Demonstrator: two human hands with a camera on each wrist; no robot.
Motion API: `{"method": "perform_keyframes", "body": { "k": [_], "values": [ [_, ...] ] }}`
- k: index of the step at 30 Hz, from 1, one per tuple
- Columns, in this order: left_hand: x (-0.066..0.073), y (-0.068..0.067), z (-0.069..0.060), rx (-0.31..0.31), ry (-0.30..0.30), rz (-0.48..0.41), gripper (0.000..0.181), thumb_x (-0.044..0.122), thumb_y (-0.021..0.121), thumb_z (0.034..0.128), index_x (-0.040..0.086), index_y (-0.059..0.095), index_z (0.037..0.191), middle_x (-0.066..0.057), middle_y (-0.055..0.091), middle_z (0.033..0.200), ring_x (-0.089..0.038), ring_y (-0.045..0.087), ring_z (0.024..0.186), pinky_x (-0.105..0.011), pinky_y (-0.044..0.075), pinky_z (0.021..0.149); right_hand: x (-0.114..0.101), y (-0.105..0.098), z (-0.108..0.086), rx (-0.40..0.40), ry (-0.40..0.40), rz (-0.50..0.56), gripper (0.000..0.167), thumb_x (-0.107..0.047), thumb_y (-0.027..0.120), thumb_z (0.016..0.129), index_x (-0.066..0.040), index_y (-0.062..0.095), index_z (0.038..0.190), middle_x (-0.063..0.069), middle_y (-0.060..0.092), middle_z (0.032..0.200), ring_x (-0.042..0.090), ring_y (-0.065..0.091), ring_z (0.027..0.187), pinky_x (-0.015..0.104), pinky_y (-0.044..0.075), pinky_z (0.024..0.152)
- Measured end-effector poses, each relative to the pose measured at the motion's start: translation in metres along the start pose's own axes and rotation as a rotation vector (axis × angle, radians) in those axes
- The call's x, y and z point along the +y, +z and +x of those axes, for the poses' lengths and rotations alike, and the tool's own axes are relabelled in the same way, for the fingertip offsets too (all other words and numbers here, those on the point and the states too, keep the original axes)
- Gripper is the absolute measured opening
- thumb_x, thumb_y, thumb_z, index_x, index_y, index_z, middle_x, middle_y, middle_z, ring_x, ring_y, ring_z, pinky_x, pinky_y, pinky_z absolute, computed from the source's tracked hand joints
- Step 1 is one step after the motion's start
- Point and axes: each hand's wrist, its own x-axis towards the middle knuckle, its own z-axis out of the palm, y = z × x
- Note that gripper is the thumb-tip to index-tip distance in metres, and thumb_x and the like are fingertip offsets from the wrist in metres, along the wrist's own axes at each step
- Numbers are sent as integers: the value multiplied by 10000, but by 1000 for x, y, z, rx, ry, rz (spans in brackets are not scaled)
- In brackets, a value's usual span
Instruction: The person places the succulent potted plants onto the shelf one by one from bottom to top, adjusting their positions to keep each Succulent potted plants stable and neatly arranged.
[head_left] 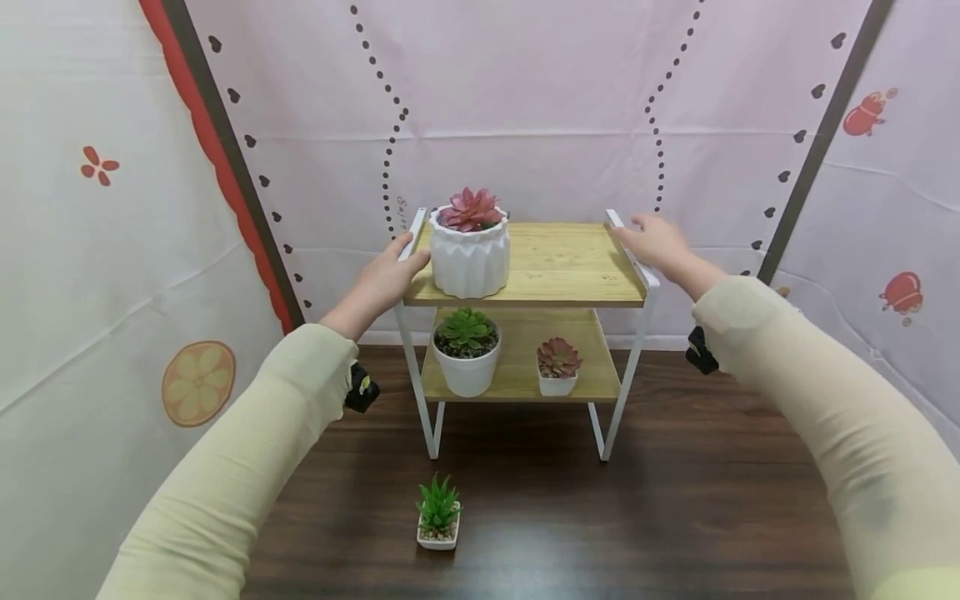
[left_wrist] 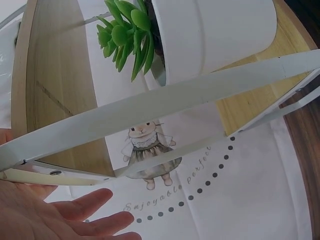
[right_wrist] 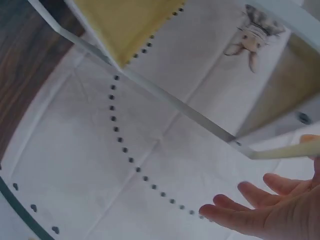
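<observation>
A two-tier shelf with wooden boards (head_left: 566,258) and a white metal frame stands against the cloth backdrop. My left hand (head_left: 382,279) is at its left top rail, thumb over the board's side; in the left wrist view the fingers of that hand (left_wrist: 75,215) are spread outside the frame. At the right top rail is my right hand (head_left: 660,243), its fingers (right_wrist: 255,205) extended beside the frame in the right wrist view. A white fluted pot (head_left: 470,262) with a pink succulent sits at the top board's left, near my left thumb.
The lower board holds a round white pot (head_left: 467,367) with a green succulent and a small white pot (head_left: 557,386) with a reddish one. On the dark wooden floor (head_left: 540,517) in front stands a small square pot (head_left: 437,543) with a spiky green plant.
</observation>
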Motion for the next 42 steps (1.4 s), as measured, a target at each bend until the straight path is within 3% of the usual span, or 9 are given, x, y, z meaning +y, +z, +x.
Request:
{"method": "perform_keyframes", "body": {
  "k": [6, 11, 16, 19, 22, 29, 33, 39, 42],
  "values": [
    [-5, 0, -1, 25, 24, -14, 664, 491, 261, 960, 156, 38, 1488, -161, 122, 1521, -383, 149, 1371, -560, 178, 1073, 8, 10, 2, -18, 9, 88, 567, -306, 369, 935, -50, 281, 1433, 246, 320, 1426, 363, 445, 1148, 438, 406, 918],
    [-14, 5, -6, 165, 123, -127, 666, 517, 129, 955, 132, 4, 1484, -164, 124, 1520, -358, 170, 1372, -538, 173, 1087, 7, 10, 4, -27, -10, 70, 546, -285, 354, 950, -75, 260, 1445, 224, 274, 1458, 387, 371, 1241, 478, 345, 990],
    [-48, 27, -28, 250, 214, -290, 681, 519, 116, 956, 98, 1, 1478, -168, 107, 1520, -353, 195, 1364, -531, 162, 1093, 7, 8, 3, -44, 4, 67, 552, -289, 357, 955, -117, 220, 1462, 227, 221, 1478, 390, 383, 1212, 479, 369, 950],
    [-86, 51, -49, 181, 194, -309, 654, 499, 117, 971, 95, 30, 1478, -226, 217, 1473, -417, 352, 1260, -571, 310, 1000, 7, 7, 1, -49, 7, 84, 554, -296, 365, 955, -129, 218, 1463, 235, 212, 1478, 398, 378, 1217, 485, 371, 947],
    [-125, 79, -73, 29, 187, -299, 604, 436, 133, 995, 72, 63, 1472, -265, 267, 1436, -458, 413, 1187, -573, 386, 922, 7, 7, 1, -49, 4, 91, 550, -303, 370, 957, -138, 226, 1461, 237, 230, 1471, 394, 398, 1193, 470, 388, 925],
    [-198, 142, -128, -306, 271, -329, 587, 202, 403, 964, -23, 146, 1441, -316, 200, 1439, -527, 220, 1279, -661, 249, 971, 6, 10, 3, -53, 2, 95, 543, -301, 367, 964, -139, 223, 1462, 226, 212, 1480, 400, 349, 1243, 496, 345, 969],
    [-217, 167, -147, -367, 298, -302, 810, 244, 613, 864, -48, 124, 1439, -312, 157, 1457, -505, 162, 1304, -620, 233, 1006, 6, 10, 3, -53, 4, 92, 547, -297, 365, 966, -130, 212, 1464, 222, 202, 1485, 405, 323, 1269, 512, 321, 993],
    [-227, 187, -158, -439, 254, -311, 972, 215, 729, 784, -53, 66, 1442, -335, 173, 1435, -434, 367, 1205, -229, 421, 915, 8, 8, 2, -45, -6, 75, 546, -294, 364, 964, -120, 218, 1461, 222, 222, 1478, 408, 332, 1262, 517, 315, 997],
    [-227, 190, -158, -434, 217, -294, 992, 241, 756, 753, -56, 104, 1439, -335, 245, 1401, -389, 421, 1152, -254, 451, 884, 8, 7, 1, -40, -5, 64, 547, -295, 365, 961, -115, 226, 1459, 223, 231, 1474, 409, 327, 1266, 519, 313, 998]
  ]
}}
